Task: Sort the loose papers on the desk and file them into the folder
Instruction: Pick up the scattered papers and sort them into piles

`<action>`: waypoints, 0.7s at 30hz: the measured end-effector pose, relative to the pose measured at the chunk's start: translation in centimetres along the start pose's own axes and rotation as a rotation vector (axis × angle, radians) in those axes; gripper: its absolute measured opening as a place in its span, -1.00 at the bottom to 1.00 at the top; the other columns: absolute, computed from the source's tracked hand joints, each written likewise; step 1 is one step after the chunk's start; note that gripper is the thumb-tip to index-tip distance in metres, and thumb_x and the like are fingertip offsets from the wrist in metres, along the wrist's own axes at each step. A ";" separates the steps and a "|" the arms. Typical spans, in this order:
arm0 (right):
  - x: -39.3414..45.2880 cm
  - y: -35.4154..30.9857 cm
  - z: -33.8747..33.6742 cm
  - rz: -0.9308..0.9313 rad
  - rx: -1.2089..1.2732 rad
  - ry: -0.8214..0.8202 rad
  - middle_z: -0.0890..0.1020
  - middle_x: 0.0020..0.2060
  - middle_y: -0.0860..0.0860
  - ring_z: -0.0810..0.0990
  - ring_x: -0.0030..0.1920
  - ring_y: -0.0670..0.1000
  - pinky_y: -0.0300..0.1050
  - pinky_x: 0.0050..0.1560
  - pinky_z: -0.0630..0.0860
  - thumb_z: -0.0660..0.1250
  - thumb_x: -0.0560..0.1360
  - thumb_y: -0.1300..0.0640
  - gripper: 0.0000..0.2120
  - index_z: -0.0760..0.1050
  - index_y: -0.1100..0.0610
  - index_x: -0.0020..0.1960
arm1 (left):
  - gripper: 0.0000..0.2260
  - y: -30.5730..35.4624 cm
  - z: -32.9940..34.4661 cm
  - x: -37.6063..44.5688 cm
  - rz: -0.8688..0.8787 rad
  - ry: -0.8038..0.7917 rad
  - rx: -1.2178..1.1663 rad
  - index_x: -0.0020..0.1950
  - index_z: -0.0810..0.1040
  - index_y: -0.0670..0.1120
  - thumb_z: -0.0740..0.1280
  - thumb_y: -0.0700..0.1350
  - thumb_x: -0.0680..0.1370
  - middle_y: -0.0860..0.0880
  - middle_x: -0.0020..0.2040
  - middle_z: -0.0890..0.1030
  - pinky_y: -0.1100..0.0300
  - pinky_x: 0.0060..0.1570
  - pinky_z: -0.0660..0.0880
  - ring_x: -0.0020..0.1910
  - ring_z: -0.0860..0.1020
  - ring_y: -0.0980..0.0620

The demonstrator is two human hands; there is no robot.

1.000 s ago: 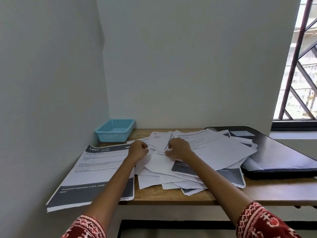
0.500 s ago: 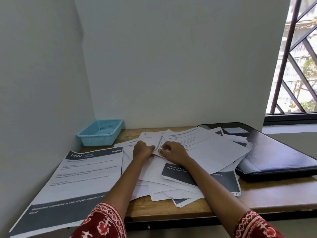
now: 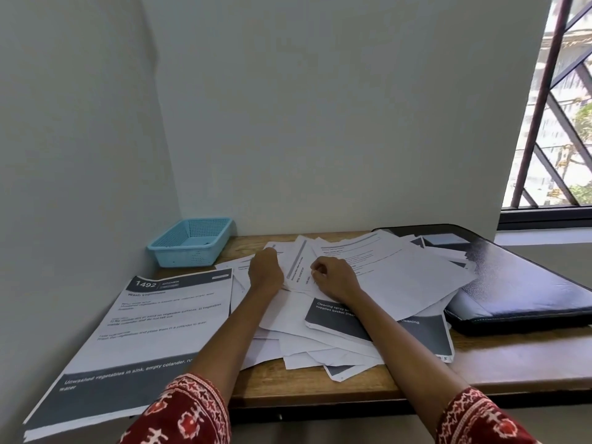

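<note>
Papers, white sheets with grey and black header bands, sprawl in a loose overlapping heap across the middle of a wooden desk, their far-right edge lapping onto a closed black folder. Both hands rest on the heap: left hand and right hand each pinch a sheet with curled fingers.

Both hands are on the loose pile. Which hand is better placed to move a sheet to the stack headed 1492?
Probably the left hand: it lies on the pile right beside the 1492 stack. The right hand sits further toward the black folder and would have to cross over.
</note>
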State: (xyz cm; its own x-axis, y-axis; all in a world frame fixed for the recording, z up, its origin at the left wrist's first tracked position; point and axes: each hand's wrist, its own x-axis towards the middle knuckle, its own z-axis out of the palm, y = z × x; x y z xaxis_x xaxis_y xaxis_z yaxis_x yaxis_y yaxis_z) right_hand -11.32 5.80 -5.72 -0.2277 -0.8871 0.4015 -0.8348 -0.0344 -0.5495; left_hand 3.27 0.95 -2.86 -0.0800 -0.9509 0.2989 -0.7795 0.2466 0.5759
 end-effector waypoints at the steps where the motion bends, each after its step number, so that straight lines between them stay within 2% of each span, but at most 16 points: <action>1: 0.0 0.0 0.0 0.001 0.001 0.000 0.64 0.04 0.06 0.55 0.07 0.04 -0.24 -0.07 0.34 0.28 0.53 0.15 -0.81 0.57 0.16 0.10 | -0.75 -0.1 -0.2 0.1 0.014 0.028 0.005 0.24 0.47 -0.22 0.28 -0.27 0.56 -0.16 0.22 0.52 0.22 0.11 0.40 0.21 0.48 -0.07; 4: 0.0 0.1 0.0 0.010 0.004 0.007 0.64 0.04 0.06 0.55 0.07 0.03 -0.23 -0.07 0.35 0.29 0.53 0.14 -0.80 0.57 0.15 0.11 | -0.82 -0.1 -0.4 0.6 -0.008 -0.009 -0.066 0.10 0.56 -0.24 0.34 -0.21 0.54 -0.16 0.08 0.61 0.22 -0.01 0.44 0.04 0.58 -0.06; 6: 0.0 0.0 0.0 0.008 -0.001 0.004 0.64 0.04 0.05 0.55 0.07 0.02 -0.25 -0.08 0.34 0.29 0.53 0.14 -0.80 0.58 0.15 0.11 | -0.78 0.0 -0.2 0.7 -0.053 -0.064 -0.121 0.01 0.61 -0.24 0.38 -0.10 0.51 -0.16 -0.03 0.66 0.20 -0.09 0.47 -0.09 0.63 -0.03; 8: -0.1 0.0 0.0 0.009 0.000 0.001 0.64 0.04 0.05 0.55 0.07 0.02 -0.25 -0.07 0.34 0.30 0.52 0.14 -0.81 0.58 0.15 0.10 | -0.70 0.0 0.0 0.5 -0.057 -0.084 -0.080 0.07 0.59 -0.24 0.39 -0.02 0.50 -0.17 0.03 0.64 0.16 -0.07 0.46 0.00 0.60 -0.08; 10: -0.1 0.0 -0.1 0.016 0.008 0.004 0.64 0.04 0.05 0.55 0.06 0.01 -0.26 -0.07 0.34 0.30 0.52 0.14 -0.81 0.58 0.15 0.09 | -0.63 -0.1 0.4 0.3 -0.051 -0.114 -0.036 0.18 0.53 -0.25 0.38 -0.01 0.51 -0.19 0.14 0.59 0.12 0.04 0.46 0.14 0.54 -0.13; 13: -0.1 -0.1 -0.2 0.019 0.013 0.013 0.64 0.03 0.05 0.55 0.05 0.01 -0.26 -0.09 0.32 0.30 0.52 0.13 -0.82 0.58 0.15 0.08 | -0.56 0.0 0.7 0.2 -0.056 -0.234 -0.009 0.19 0.52 -0.28 0.37 0.05 0.50 -0.22 0.15 0.58 0.08 0.08 0.46 0.13 0.54 -0.15; 15: -0.1 0.0 -0.2 0.019 -0.001 0.015 0.64 0.02 0.04 0.55 0.05 0.02 -0.25 -0.10 0.31 0.29 0.52 0.13 -0.82 0.58 0.14 0.07 | -0.52 0.2 0.7 0.2 -0.057 -0.252 -0.005 0.17 0.52 -0.28 0.41 0.08 0.46 -0.23 0.13 0.59 0.06 0.06 0.47 0.11 0.56 -0.16; 17: 0.0 0.1 -0.2 0.026 -0.003 0.018 0.64 0.02 0.04 0.55 0.05 0.02 -0.25 -0.09 0.31 0.29 0.52 0.13 -0.82 0.58 0.14 0.07 | -0.56 0.4 0.8 0.2 -0.036 -0.215 -0.016 0.14 0.53 -0.26 0.43 0.04 0.45 -0.20 0.10 0.60 0.06 -0.03 0.47 0.09 0.56 -0.15; 19: 0.1 0.1 -0.1 0.031 0.001 0.023 0.64 0.02 0.03 0.55 0.05 0.01 -0.25 -0.09 0.32 0.29 0.52 0.13 -0.83 0.58 0.14 0.06 | -0.71 0.7 0.8 0.1 0.004 -0.135 -0.010 0.06 0.56 -0.20 0.42 -0.03 0.47 -0.13 0.03 0.62 0.15 -0.17 0.39 0.03 0.57 -0.09; 21: 0.1 0.1 -0.1 0.032 0.010 0.023 0.64 0.02 0.03 0.55 0.05 0.02 -0.25 -0.08 0.33 0.29 0.52 0.13 -0.83 0.58 0.14 0.06 | -0.81 0.8 0.8 0.1 0.037 -0.054 -0.002 -0.01 0.59 -0.18 0.42 -0.09 0.47 -0.11 -0.02 0.63 0.19 -0.20 0.39 -0.04 0.58 -0.06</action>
State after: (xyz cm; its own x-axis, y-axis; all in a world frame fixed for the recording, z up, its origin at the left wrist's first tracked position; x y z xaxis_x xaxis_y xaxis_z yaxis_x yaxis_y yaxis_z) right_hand -11.45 5.78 -5.69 -0.2657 -0.8769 0.4006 -0.8219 -0.0112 -0.5696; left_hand 2.12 0.90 -3.02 -0.1426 -0.9497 0.2787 -0.7741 0.2825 0.5666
